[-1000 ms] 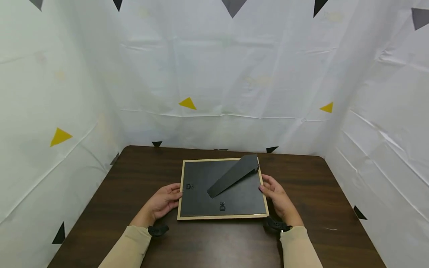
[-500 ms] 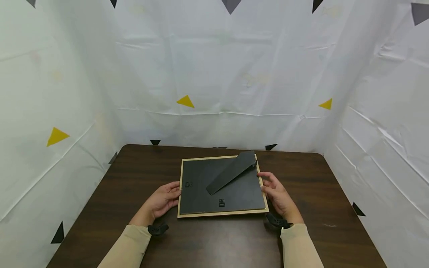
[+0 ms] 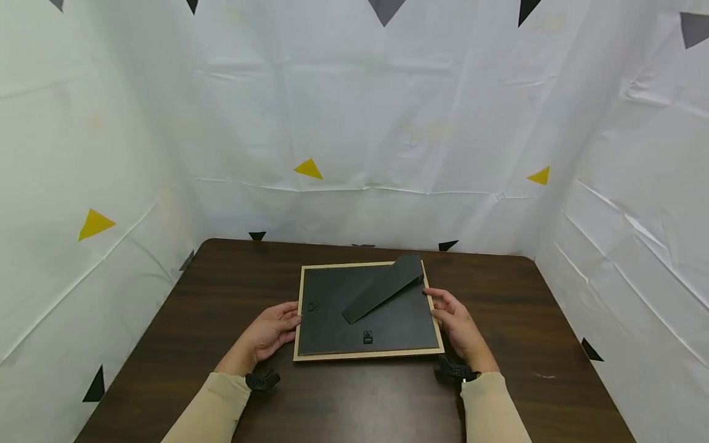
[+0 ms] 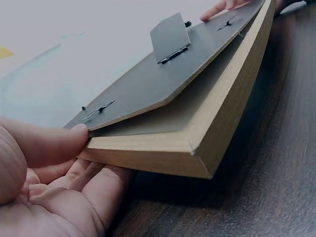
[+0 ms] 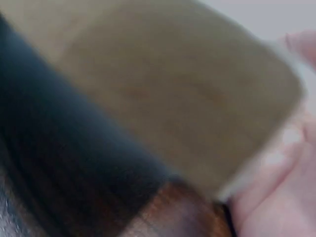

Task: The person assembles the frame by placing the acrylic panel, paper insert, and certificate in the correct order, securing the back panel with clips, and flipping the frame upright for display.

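Rectangular picture frame of pale wood (image 4: 219,113), held back side up in two bare hands over the middle of the dark brown wood-grain table (image 3: 354,400). Clamped at the left short side by the left hand (image 3: 268,332), thumb on top at the edge of the flat dark grey backing board (image 3: 388,329), fingers curled underneath, parted only by the thickness between. Pinched at the right short side by the right hand (image 3: 456,323), thumb and index finger on the upper edge, a little apart.

Hard to make out in the right wrist view: mostly a blurred tan surface, with the same hand cut off at the right border. Hidden beneath: the left fingertips and the whole front. Partly covered in the head view by the tapered dark grey strut (image 3: 383,289): the far right corner. Cannot tell contact from clearance at the far side. Raised off the table at the near left corner, with a gap there between board and rim.

Runs with the long axis left to right, near side angled slightly away at the right end. Crossed diagonally by the strut, narrow end near the board's middle, wide end lifted toward the far right corner.
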Demonstrator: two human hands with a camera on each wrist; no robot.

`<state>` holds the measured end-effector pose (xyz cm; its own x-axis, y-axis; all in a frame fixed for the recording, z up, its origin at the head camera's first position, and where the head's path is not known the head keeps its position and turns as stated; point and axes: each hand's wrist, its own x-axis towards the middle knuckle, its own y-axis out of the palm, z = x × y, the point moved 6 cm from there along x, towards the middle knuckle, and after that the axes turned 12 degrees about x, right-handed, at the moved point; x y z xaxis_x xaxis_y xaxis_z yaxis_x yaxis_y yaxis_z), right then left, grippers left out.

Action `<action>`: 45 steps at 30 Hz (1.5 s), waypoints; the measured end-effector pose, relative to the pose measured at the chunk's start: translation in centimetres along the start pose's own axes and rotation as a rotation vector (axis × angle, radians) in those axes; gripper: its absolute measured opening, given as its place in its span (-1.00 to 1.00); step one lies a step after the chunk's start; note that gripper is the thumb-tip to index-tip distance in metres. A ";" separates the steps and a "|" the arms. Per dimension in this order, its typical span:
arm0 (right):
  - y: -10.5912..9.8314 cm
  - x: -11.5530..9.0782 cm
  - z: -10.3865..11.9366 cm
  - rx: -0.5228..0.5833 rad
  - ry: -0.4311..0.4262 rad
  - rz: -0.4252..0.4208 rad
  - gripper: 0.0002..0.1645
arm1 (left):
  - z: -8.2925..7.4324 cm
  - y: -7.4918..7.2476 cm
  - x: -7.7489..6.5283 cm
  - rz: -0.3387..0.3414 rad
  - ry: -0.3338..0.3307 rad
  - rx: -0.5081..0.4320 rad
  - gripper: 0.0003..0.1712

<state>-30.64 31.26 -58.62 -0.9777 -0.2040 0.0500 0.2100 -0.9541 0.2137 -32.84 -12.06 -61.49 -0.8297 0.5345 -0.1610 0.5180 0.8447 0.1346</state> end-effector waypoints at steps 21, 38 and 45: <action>0.1 0.1 -0.2 0.100 0.035 0.013 -0.20 | -0.5 0.3 -0.2 -0.044 -0.048 0.095 -0.34; 0.4 0.1 -0.2 0.116 0.008 0.029 -0.16 | -0.1 0.4 -0.2 0.033 -0.045 -0.006 -0.46; 0.6 -0.2 0.2 0.126 -0.027 0.062 -0.24 | -0.2 0.3 -0.2 0.023 -0.045 -0.002 -0.47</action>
<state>-30.34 30.78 -58.28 -0.9628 -0.2537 0.0931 0.2702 -0.9044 0.3301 -32.60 -11.89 -61.24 -0.8077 0.5542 -0.2014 0.5361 0.8324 0.1403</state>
